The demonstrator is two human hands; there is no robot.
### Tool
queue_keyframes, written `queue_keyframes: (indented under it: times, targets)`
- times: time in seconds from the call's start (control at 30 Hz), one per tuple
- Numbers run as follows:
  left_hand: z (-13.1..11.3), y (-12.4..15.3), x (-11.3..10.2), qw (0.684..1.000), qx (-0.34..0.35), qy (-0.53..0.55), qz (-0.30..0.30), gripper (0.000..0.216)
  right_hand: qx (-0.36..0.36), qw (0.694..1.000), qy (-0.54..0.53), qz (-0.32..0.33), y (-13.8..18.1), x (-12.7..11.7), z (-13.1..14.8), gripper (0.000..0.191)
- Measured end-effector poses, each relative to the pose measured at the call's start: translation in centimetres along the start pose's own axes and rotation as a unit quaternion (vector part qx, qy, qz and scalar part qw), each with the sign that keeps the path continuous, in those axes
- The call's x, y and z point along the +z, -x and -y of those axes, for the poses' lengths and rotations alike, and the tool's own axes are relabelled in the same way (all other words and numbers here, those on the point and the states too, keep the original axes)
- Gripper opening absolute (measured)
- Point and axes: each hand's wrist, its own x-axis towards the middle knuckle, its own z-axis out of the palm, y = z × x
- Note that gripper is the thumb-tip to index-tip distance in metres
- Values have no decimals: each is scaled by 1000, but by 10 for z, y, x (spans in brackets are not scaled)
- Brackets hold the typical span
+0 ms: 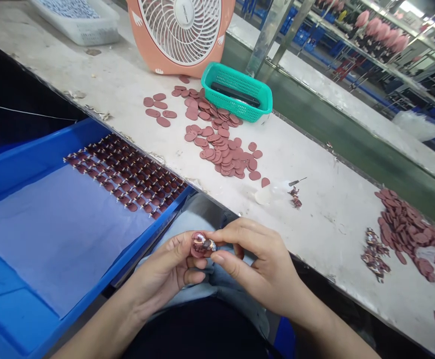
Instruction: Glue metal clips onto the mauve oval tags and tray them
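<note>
My left grip (168,265) is closed on a reddish oval piece (196,252), held between thumb and fingers above the lap. My right grip (264,254) pinches a small dark-and-white part (209,245) at that piece's right edge. Governing relation: the oval lies directly left of the right fingertips, touching the small part; its long axis appears to run away from my torso, though fingers hide some of it. The left hand is nearer the blue tray (34,152), the right hand nearer the thin pointed tool (297,182).

Counts, outward: one oval and one small part in hand; one tool on the desk (120,94), with one small dark cluster (296,198) beside it and a larger one (374,254) farther right. Of ovals, I count two main heaps, a central heap (227,154) and a right heap (408,229), too overlapped to number, plus six loose ovals (160,105) left of centre. Beyond: one green basket (236,103), one fan (184,14), one white tub (96,32). The tray's rowed pieces (127,174) are too small to count surely.
</note>
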Motion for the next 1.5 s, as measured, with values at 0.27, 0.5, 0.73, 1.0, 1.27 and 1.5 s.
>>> queue_keyframes:
  times: [0.27, 0.5, 0.73, 1.0, 1.27, 1.5]
  targets:
    - [-3, -2, 0, 1000, 5, -7, -18, 42, 21, 1000, 9, 3, -8, 4, 0, 13]
    - [-4, -3, 0, 999, 17, -3, -31, 45, 31, 999, 0, 21, -9, 7, -2, 7]
    - [-3, -3, -6, 999, 7, -18, -37, 48, 21, 999, -20, 23, -12, 6, -2, 4]
    - [-10, 0, -11, 997, 18, -72, -9, 62, -27, 999, -18, -26, -15, 10, -6, 9]
    - [3, 9, -31, 905, 308, -140, -259, 36, -211, 935, 230, -167, -19, 75, -34, 15]
    - [0, 12, -60, 858, 297, -241, -343, 37, -225, 937, 229, -137, -34, 119, -55, 8]
